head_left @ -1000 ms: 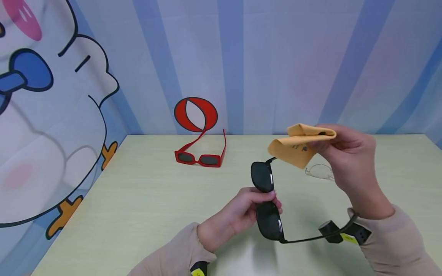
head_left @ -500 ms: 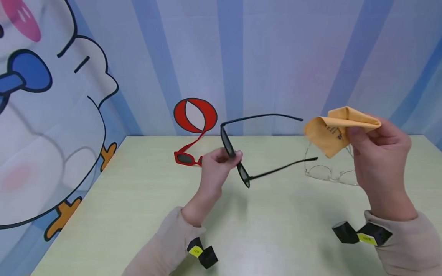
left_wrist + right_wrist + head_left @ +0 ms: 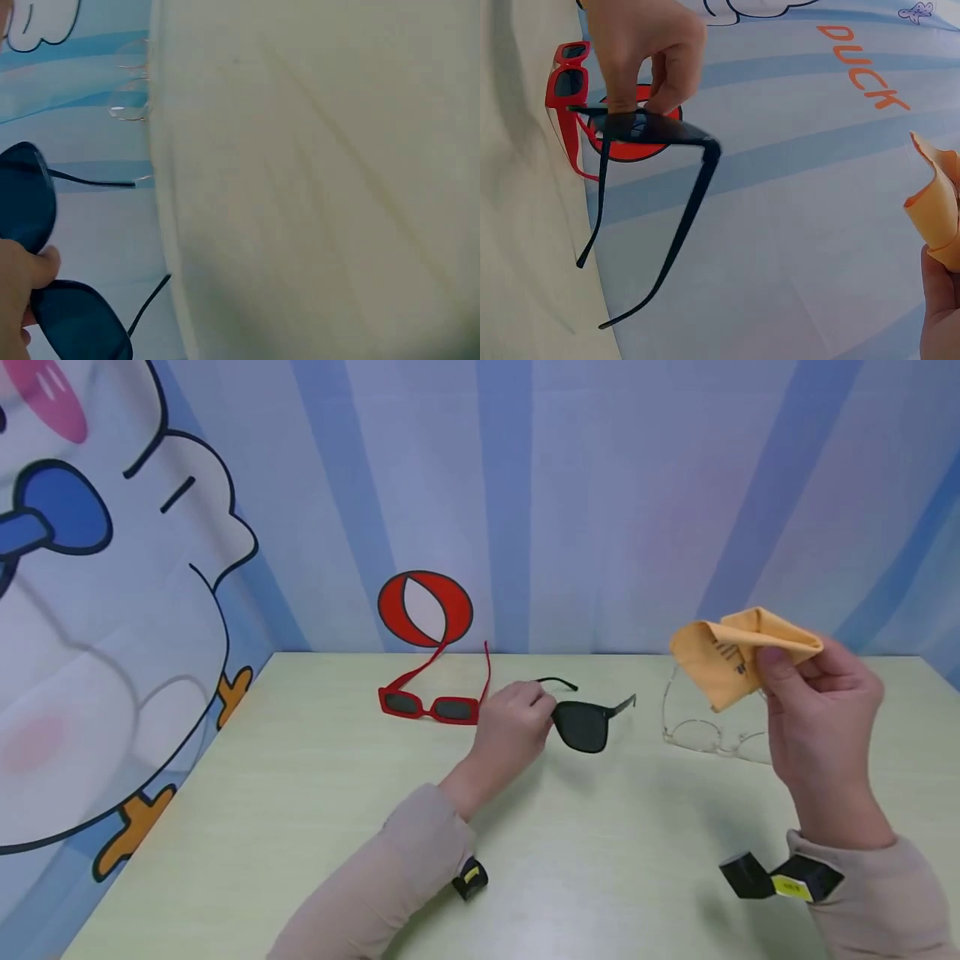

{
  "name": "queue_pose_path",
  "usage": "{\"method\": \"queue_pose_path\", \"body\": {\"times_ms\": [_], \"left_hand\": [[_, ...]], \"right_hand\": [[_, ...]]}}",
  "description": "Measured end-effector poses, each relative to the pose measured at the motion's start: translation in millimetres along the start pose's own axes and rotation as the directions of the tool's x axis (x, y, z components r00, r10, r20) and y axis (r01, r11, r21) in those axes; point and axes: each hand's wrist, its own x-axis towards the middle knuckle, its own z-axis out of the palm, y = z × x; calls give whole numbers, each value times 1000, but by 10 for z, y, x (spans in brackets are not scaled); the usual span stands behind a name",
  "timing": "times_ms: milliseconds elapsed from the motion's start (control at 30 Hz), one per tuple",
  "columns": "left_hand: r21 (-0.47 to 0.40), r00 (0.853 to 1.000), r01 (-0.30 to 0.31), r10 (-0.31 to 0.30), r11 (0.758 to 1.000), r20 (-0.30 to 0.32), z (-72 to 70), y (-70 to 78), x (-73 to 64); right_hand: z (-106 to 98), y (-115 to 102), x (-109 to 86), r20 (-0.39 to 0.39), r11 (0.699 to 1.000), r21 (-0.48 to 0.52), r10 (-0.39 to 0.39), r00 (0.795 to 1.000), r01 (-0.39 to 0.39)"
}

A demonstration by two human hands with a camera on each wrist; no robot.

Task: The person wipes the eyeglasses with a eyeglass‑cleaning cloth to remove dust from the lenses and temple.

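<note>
My left hand [image 3: 513, 727] pinches a pair of black sunglasses [image 3: 583, 727] by the middle of the frame, above the table. In the head view the hand hides one lens, and the arms point away toward the back. Both dark lenses show in the left wrist view, with the thumb [image 3: 46, 267] at the bridge. Off to the right, my right hand [image 3: 825, 735] holds a folded yellow cleaning cloth [image 3: 720, 660] with small dark print, raised above the table. The same cloth [image 3: 939, 202] appears at the right edge of the right wrist view.
Red sunglasses [image 3: 431, 705] stand near the table's back edge, just left of my left hand. Thin wire-framed glasses [image 3: 697, 737] lie behind the right hand, partly covered by it. A printed blue curtain [image 3: 615, 510] rises behind the pale table [image 3: 300, 843].
The black sunglasses turned from upright to level, lenses now facing me, and moved away toward the back beside the red pair. The right hand with the cloth shifted right, away from them.
</note>
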Motion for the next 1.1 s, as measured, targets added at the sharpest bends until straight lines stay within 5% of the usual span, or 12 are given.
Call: {"method": "queue_pose_path", "body": {"times_ms": [100, 200, 367, 667, 833, 1100], "left_hand": [[103, 996, -86, 82, 991, 47, 109, 35, 22], [156, 989, -113, 96, 981, 113, 207, 65, 54], [233, 971, -112, 56, 966, 234, 339, 94, 124], [284, 901, -89, -45, 955, 431, 443, 100, 203], [262, 872, -48, -87, 964, 481, 382, 118, 215], [161, 800, 109, -182, 981, 571, 10, 176, 447]], "right_hand": [[-37, 2, -6, -20, 1000, 17, 8, 1000, -7], [-72, -1, -16, -42, 1000, 25, 12, 999, -11], [-114, -8, -35, -73, 1000, 5, 13, 997, -13], [-197, -10, -31, -165, 998, -44, 47, 985, -55], [-249, -15, -23, -202, 996, -56, 63, 977, -75], [-289, -34, 44, -225, 996, -34, 74, 972, -84]]}}
